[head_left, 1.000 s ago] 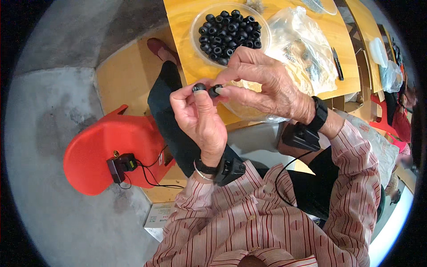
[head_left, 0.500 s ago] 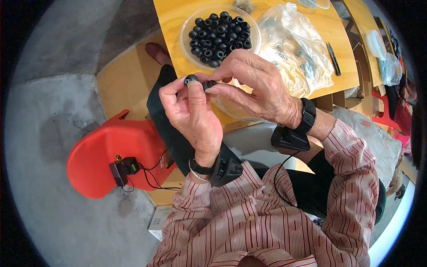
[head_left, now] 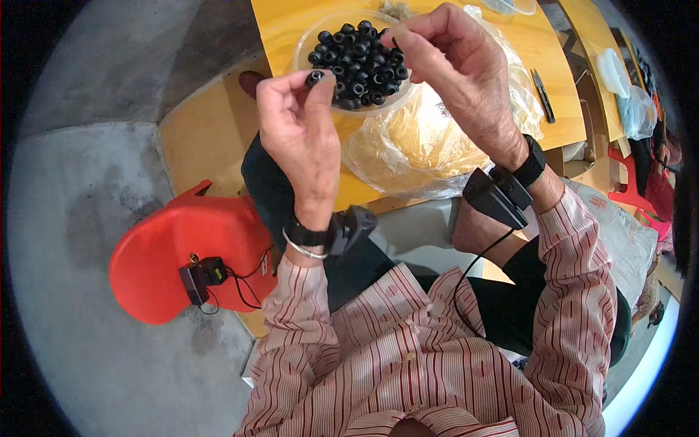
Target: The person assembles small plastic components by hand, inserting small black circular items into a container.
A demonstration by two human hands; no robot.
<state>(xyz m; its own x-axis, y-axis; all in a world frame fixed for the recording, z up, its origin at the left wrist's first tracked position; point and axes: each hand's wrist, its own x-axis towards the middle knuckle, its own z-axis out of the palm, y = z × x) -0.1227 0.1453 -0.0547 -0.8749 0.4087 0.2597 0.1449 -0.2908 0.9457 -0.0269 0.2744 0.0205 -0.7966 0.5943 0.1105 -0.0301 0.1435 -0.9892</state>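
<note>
The two hands, which half a second ago met fingertip to fingertip, have now parted and moved forward to the tub, so the work is split between them rather than joined at one spot. The left hand is pinched, thumb and forefinger, on a black bead whose open end shows a pale ring, just at the near left of the clear round plastic tub in view. The right hand reaches over the tub's right side, thumb and forefinger nearly together; a dark spot shows at the tips, but whether they grip a piece cannot be told. More black beads fill the tub. As for room, bare wood shows between the tub and the left edge of the yellow table, while a crumpled clear plastic bag crowds the near edge below the right hand; a slim black tool lies farther right.
</note>
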